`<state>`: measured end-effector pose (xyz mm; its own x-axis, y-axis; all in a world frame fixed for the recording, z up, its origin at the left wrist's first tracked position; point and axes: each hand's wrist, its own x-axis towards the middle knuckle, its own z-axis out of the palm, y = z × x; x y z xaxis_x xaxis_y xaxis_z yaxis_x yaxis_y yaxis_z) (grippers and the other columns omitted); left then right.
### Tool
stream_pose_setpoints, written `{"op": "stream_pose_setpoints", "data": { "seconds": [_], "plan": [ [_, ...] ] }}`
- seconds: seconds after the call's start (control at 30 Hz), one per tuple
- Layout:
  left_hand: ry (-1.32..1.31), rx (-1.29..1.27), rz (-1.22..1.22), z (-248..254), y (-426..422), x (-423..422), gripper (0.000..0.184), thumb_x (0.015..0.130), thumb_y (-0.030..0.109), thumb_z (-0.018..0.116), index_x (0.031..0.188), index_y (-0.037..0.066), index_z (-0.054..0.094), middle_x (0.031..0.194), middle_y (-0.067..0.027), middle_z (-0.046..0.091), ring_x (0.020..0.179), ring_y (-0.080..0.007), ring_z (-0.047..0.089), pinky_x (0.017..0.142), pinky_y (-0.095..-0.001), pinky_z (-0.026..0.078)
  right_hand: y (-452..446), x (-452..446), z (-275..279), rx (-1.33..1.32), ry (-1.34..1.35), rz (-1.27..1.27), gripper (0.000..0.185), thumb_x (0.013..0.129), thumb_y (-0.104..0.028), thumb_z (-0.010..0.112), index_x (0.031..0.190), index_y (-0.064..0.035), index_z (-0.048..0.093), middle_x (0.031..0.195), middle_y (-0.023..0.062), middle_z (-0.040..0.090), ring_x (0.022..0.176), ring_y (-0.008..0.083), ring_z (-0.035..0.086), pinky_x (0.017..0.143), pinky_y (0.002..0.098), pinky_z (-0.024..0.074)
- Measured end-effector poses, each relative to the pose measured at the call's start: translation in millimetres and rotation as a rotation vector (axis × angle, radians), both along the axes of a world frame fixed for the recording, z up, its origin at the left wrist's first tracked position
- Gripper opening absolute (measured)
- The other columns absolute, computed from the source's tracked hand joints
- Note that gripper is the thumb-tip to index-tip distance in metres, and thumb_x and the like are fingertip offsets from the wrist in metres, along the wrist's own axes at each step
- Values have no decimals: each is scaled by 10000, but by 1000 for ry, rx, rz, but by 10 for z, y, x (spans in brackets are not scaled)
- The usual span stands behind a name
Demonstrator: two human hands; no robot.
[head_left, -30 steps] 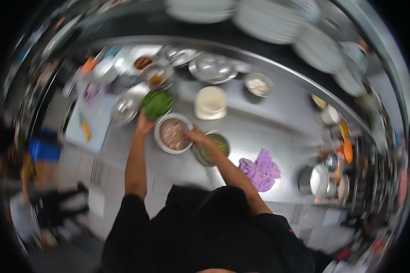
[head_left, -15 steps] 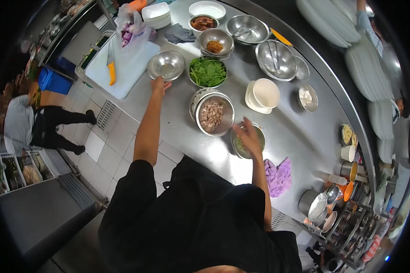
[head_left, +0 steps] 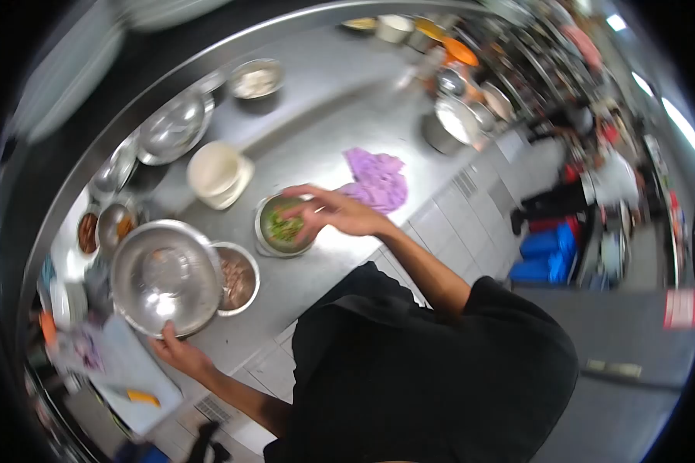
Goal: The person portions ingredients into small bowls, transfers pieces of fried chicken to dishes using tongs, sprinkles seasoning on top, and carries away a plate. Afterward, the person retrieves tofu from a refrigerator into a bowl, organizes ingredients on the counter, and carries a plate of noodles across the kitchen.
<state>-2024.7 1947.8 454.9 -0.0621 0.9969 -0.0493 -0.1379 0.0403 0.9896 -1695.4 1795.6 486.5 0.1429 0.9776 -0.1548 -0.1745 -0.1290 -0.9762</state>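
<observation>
My left hand grips the near rim of a steel bowl, thumb on the rim. The bowl looks large in view and hides part of a steel bowl of chopped meat beside it. My right hand is open, fingers apart, above a small bowl of chopped greens. Its fingertips overlap that bowl; I cannot tell whether they touch it. A crumpled purple cloth lies just beyond the right hand.
Beige bowls, a steel bowl with white pieces and another steel bowl stand farther back. A yellow-handled knife lies on the white cutting board. A pot is near the far end. Another person stands right.
My view has swung round to the right. My left hand has brought the steel bowl from beside the cutting board to the meat bowl. My right hand remains by the greens bowl.
</observation>
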Motion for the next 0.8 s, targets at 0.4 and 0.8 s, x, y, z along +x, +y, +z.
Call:
{"op": "stream_pose_setpoints", "data": {
  "seconds": [0.4,0.8],
  "plan": [
    [282,160,-1308,59,-1432,2455,549,876,297,616,1351,96,428,1158,-153,586,794,-207,657,726,-327,524,-2335,1993,-999,-2,102,-1030,340,915,-286,512,1148,-44,561,1116,82,599,990,200,583,769,348,497],
    [509,95,-754,-642,-2171,3241,377,888,203,602,1238,76,539,1183,-142,560,959,-225,609,790,-321,506,-4289,5206,-1251,118,55,-1379,391,909,-247,475,1161,49,524,1092,173,600,1007,276,607,914,385,496]
  ]
}}
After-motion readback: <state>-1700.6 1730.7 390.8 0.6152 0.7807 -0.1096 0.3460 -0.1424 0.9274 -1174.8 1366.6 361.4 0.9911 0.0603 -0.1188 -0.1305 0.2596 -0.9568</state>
